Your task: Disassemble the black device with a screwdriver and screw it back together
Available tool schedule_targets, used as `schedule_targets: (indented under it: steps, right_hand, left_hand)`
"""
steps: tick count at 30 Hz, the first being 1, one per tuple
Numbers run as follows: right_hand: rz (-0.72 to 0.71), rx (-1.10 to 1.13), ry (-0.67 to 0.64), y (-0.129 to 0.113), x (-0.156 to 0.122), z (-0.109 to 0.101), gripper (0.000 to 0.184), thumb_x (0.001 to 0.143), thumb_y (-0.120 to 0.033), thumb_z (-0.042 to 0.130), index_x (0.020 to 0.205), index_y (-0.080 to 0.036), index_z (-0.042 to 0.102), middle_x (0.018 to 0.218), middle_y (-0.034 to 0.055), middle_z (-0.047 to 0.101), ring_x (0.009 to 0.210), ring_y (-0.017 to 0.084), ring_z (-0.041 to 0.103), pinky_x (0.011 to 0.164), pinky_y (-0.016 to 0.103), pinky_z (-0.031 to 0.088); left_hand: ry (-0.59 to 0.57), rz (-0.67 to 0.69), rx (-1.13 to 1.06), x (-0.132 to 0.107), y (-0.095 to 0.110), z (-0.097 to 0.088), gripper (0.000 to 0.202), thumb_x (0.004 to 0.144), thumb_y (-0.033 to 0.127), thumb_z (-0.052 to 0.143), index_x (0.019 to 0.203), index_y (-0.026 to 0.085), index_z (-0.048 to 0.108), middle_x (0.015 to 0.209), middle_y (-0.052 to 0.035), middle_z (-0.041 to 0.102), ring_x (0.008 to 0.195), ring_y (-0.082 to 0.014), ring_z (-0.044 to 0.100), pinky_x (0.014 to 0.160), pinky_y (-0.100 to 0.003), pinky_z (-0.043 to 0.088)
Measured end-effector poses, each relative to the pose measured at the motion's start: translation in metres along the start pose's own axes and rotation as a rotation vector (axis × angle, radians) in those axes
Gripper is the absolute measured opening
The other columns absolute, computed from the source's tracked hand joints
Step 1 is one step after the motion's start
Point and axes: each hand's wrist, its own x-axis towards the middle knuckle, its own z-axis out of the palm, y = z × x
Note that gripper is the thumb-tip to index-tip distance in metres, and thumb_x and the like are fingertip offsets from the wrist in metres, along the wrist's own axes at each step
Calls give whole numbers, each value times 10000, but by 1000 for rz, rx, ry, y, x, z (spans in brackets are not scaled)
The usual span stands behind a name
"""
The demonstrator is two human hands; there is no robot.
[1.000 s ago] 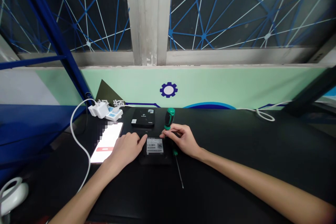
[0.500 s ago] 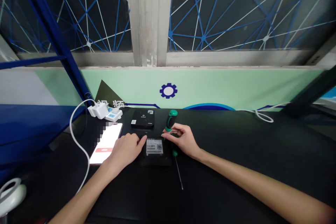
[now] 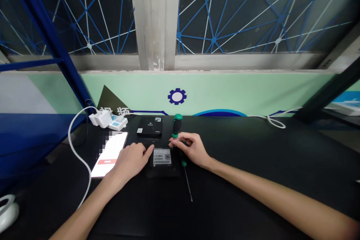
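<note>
A flat black electronics box [image 3: 149, 171] lies on the black table with its white printed label facing up. At its far left corner is my left hand [image 3: 131, 161], fingers bent and thumb pressed against the edge; its fingertips are hidden. My right hand [image 3: 194, 149] pinches a screwdriver [image 3: 177, 123] low down, below its green and black handle. The screwdriver stands nearly upright at the box's far right corner, and its tip is too small to make out. Beside the box, a second green-handled screwdriver [image 3: 188, 183] lies partly under my right hand.
Behind the box lies another black box [image 3: 150, 126] with a small white sticker. A lit phone [image 3: 108, 161] is left of my left hand. Further back are a power strip [image 3: 118, 123] and white charger [image 3: 101, 118], with a white cable [image 3: 73, 146] curving forward. The wall stands behind.
The screwdriver in my right hand has gone from leaning right to nearly upright. My left hand stays at the box. The whole view has shifted slightly.
</note>
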Motion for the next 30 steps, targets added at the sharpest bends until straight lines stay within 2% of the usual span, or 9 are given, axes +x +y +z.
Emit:
schedule_targets:
  steps: [8,12,15,18,30]
  right_hand:
    - [-90,-86,-55,-5,-1,-1,244,927,-398,630,860,-194,745,861,72,767,807,221,705,786,358,552]
    - [-99,-93,-16,-3,2,0,235,833,-424,738,770,-197,740,839,71,753,776,224,687,724,351,544]
    - [-29,-23,8,1,3,1,277,744,-427,814,666,-191,690,740,47,727,728,212,687,692,328,542]
    - [23,30,49,5,3,1,299,680,-412,860,662,-188,662,703,30,711,691,200,688,673,310,544]
    - [-20,56,20,3,-2,0,195,868,-376,709,817,-188,706,818,74,768,811,228,743,787,347,574]
  left_hand:
    - [4,9,2,0,1,-1,622,997,538,269,699,192,691,800,-114,726,801,-305,694,612,-334,409]
    - [20,13,1,0,1,0,613,999,529,277,678,193,676,771,-107,720,806,-303,695,610,-328,396]
    - [23,11,2,1,0,2,615,998,526,280,642,197,659,723,-95,708,766,-290,690,588,-319,376]
    - [28,16,2,2,-2,4,617,998,527,277,631,199,650,707,-90,701,752,-280,685,579,-313,362]
    - [25,19,-12,1,-2,3,624,998,534,275,622,199,642,684,-86,688,706,-272,672,549,-315,341]
